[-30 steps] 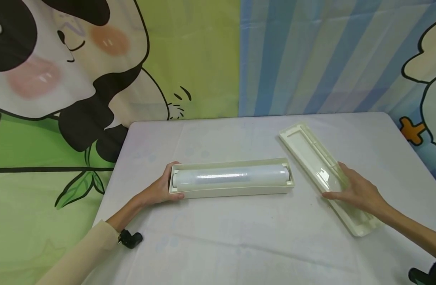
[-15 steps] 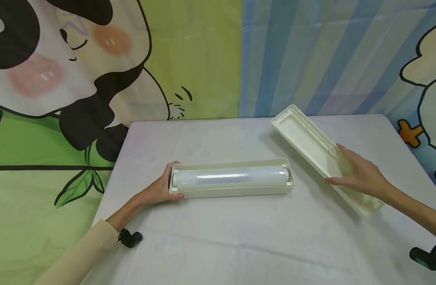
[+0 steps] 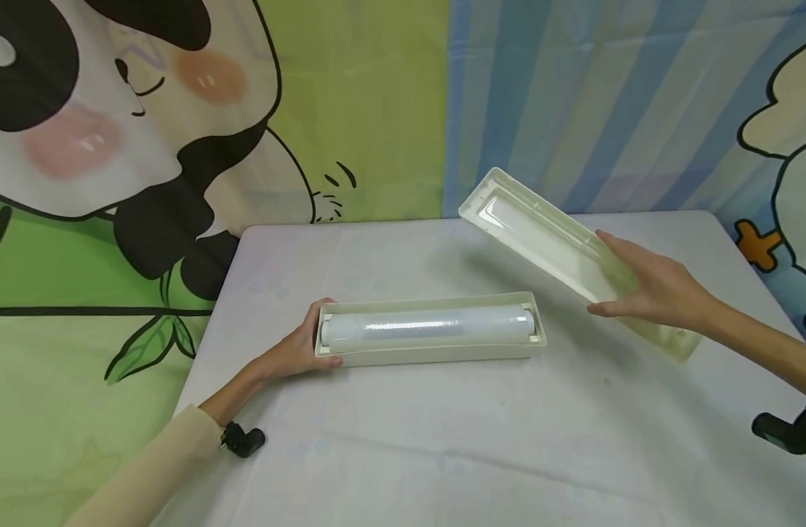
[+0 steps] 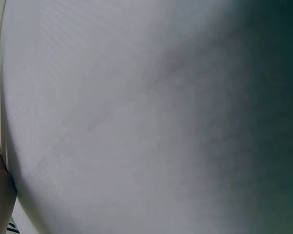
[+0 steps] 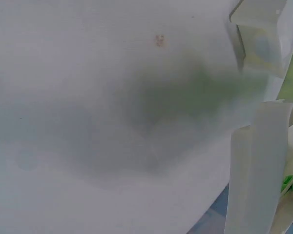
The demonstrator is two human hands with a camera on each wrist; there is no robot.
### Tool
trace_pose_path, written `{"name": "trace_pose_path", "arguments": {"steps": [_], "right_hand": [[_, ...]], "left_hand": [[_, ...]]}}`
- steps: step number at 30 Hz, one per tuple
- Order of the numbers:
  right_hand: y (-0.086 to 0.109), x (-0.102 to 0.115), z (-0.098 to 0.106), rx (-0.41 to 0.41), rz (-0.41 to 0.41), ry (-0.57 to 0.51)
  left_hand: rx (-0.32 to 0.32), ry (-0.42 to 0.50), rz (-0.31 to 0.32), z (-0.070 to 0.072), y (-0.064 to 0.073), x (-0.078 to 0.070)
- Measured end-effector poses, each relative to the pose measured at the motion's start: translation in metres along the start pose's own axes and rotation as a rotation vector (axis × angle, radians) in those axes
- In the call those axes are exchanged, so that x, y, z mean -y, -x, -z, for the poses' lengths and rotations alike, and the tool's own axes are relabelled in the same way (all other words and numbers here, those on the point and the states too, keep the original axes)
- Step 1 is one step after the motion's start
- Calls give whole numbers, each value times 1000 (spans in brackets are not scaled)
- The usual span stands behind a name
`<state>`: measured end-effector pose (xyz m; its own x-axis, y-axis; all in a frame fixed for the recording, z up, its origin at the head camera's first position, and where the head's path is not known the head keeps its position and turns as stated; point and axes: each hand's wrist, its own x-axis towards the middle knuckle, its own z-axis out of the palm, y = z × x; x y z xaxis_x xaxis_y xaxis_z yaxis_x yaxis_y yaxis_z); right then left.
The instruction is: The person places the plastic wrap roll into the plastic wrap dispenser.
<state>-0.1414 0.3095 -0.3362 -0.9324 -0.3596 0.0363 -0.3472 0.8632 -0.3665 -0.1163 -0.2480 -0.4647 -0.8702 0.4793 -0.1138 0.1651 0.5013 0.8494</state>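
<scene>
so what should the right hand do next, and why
Probably swing the lid left over the box: the right hand holds the lid tilted above the table, while the left hand grips the open box with the roll lying inside.

From the head, looks forward and down from farther back, at tabletop (image 3: 442,439), box (image 3: 435,356), lid (image 3: 544,238) and picture cloth (image 3: 363,110). From the left wrist, looks very close at the tabletop, catching box at the left edge. From the right wrist, looks down from near, catching lid at the right edge. Shares lid in head and right wrist views, tabletop in all 3.
</scene>
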Motion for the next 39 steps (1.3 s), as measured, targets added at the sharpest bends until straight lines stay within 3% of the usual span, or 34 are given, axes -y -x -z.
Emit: {"name": "trace_pose_path", "arguments": {"steps": [6, 12, 19, 31, 39], "right_hand": [[-14, 25, 15, -8, 139, -21], [-20, 49, 17, 104, 217, -31], [-35, 66, 11, 162, 415, -36], [-63, 85, -13, 303, 526, -58], [-77, 94, -22, 359, 555, -44]], "left_hand": [[11, 7, 4, -1, -3, -1], [21, 23, 8, -3, -2, -2], [13, 2, -6, 1, -1, 1], [17, 15, 9, 1, -1, 3], [47, 12, 50, 4, 3, -5]]}}
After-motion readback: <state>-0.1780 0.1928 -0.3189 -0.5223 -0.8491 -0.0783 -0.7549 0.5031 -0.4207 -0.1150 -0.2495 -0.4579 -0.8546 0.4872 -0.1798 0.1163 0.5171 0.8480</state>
